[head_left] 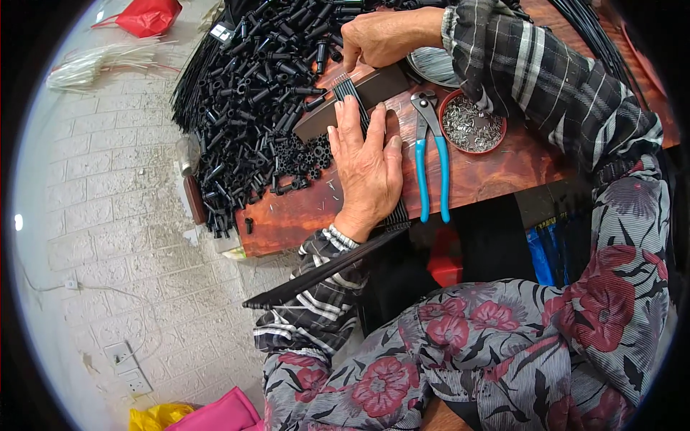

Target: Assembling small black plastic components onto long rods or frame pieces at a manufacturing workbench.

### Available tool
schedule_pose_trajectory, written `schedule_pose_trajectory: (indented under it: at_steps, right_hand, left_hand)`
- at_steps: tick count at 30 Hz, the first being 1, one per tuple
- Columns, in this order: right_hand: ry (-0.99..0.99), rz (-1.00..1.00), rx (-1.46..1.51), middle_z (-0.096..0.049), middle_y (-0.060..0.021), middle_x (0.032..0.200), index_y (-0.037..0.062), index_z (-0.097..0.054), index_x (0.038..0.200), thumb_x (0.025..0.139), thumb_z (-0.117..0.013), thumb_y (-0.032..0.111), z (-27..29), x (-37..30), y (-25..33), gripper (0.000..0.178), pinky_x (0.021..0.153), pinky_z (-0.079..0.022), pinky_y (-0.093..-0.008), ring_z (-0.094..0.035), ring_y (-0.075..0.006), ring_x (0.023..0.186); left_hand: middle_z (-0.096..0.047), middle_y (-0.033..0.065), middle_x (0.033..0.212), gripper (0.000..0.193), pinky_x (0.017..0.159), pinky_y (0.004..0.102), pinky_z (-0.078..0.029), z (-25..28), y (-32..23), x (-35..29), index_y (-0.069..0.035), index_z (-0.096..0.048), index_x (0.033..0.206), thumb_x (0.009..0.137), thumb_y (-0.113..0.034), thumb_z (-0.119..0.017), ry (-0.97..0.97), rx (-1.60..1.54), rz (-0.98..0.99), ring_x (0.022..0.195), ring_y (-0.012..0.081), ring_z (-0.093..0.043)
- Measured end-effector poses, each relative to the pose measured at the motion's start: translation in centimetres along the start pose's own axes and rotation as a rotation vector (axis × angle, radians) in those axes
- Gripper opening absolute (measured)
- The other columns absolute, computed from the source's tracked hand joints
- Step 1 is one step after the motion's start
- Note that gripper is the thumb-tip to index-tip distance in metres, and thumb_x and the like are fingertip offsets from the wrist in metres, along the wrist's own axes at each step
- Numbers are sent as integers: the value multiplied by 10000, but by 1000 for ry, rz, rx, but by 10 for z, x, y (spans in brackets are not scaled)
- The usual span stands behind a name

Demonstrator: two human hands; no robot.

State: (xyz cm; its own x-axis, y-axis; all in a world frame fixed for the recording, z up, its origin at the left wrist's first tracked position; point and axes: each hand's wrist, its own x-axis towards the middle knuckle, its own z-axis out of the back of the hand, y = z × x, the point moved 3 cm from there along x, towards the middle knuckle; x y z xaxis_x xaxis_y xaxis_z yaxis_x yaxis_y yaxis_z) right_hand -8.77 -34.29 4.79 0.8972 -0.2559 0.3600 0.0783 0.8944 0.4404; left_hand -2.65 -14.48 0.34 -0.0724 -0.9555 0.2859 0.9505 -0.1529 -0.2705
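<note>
My left hand (368,161) lies flat with its fingers spread over a row of thin dark metal rods (346,89). These rods cross a brown block (384,85) on the wooden table and run out below the palm toward the table's near edge. At their far ends is my right hand (394,39), its fingers curled and the index finger bent down close to the tips. Whether it pinches anything is hidden. Pliers with blue handles (422,169) lie right of my left hand, beside a red bowl (505,133) of small silvery metal pieces.
Black plastic tubular parts (251,108) are heaped on the left of the table (496,176). A round dish (433,66) of fine wires sits partly under my right sleeve. Long black rods (309,284) slant over my left forearm. Bundled black rods (607,43) lie far right.
</note>
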Motion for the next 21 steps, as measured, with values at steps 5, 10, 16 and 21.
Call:
schedule_pose_trajectory:
  at_steps: [5, 10, 16, 21]
  right_hand:
    - [-29, 77, 21, -612, -172, 666, 35, -672, 752, 631, -512, 62, 14, 15, 9, 202, 525, -446, -373, -592, -284, 593]
    - [-4, 41, -160, -621, -176, 693, 27, -677, 787, 642, -518, 74, 11, 18, 19, 221, 522, -459, -347, -596, -275, 576]
    - [-56, 16, -292, -568, -165, 546, 32, -626, 567, 657, -554, 120, 7, 20, 11, 145, 448, -429, -346, -563, -266, 475]
    - [-23, 63, -353, -556, -122, 503, 49, -620, 572, 733, -578, 182, 5, 22, 23, 213, 402, -405, -308, -529, -204, 417]
  left_hand:
    - [-207, 236, 1349, 420, 997, 544, -146, 11, 0, -2, -23, -452, 1194, 806, -175, -500, -17, 17, 1, 1262, 406, -187]
    - [-206, 235, 1349, 420, 994, 550, -150, 10, 3, -3, -24, -452, 1192, 803, -175, -501, -20, 24, 5, 1262, 408, -184]
    - [-207, 236, 1349, 409, 993, 552, -152, 4, 1, 3, -27, -454, 1181, 803, -175, -502, -8, 20, -6, 1258, 412, -188]
    - [-208, 238, 1346, 407, 993, 550, -153, 10, -1, 1, -27, -457, 1177, 800, -174, -507, -29, 27, -7, 1257, 414, -191]
